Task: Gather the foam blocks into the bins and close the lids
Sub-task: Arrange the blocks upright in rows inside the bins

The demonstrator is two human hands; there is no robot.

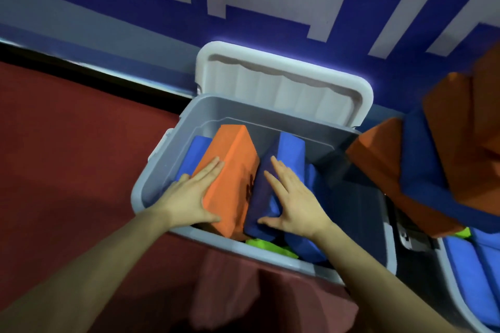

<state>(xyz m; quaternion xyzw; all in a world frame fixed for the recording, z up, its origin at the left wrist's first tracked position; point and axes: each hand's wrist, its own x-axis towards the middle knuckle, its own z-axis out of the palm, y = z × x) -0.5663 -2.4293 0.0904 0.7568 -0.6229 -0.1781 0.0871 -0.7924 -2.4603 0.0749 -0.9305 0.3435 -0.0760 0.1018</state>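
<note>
Flat left hand (pixel 189 192) presses the orange block (pixel 230 170), flat right hand (pixel 292 197) a blue block (pixel 273 170), into the bin (pixel 151 184); foam looks light, squashy, best clasped by its broad faces.

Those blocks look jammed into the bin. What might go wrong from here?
1. The orange block and dark blue block stand tilted, poking above the bin rim under the flat left hand and right hand. If they stay high, the open lid may not shut.
2. The pile of blocks heaped on the neighbouring bin at the right looks unsteady and might topple.
</note>
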